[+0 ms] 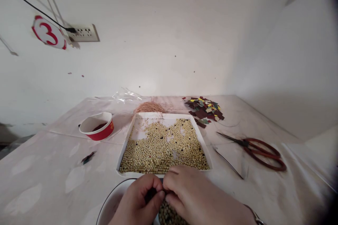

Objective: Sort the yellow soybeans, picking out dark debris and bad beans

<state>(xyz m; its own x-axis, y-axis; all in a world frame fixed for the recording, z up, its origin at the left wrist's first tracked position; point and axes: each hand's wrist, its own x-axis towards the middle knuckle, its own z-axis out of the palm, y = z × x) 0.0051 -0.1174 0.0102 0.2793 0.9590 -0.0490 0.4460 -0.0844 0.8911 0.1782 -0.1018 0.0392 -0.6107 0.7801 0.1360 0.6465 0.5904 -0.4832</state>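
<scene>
My left hand (139, 200) and my right hand (195, 193) meet at the bottom centre, each with thumb and fingers pinched together. Whatever they hold between the fingertips is hidden or too small to make out. Beneath them is a white bowl (112, 198) with a dark rim, partly covered by my left hand. Darker greenish bead-like pieces (170, 214) show under my right hand. Just beyond the hands lies a shallow white tray (169, 116), spread with small round pale-yellow pieces (163, 151) and a few dark ones.
Left of the tray stands a red-and-white paper cup (101, 133) with dark contents. Behind it lie reddish-brown fibres (149, 108) and clear plastic (126, 95). To the right are a pile of coloured scraps (204, 109), scissors (260, 153) and a thin curved tool (228, 162).
</scene>
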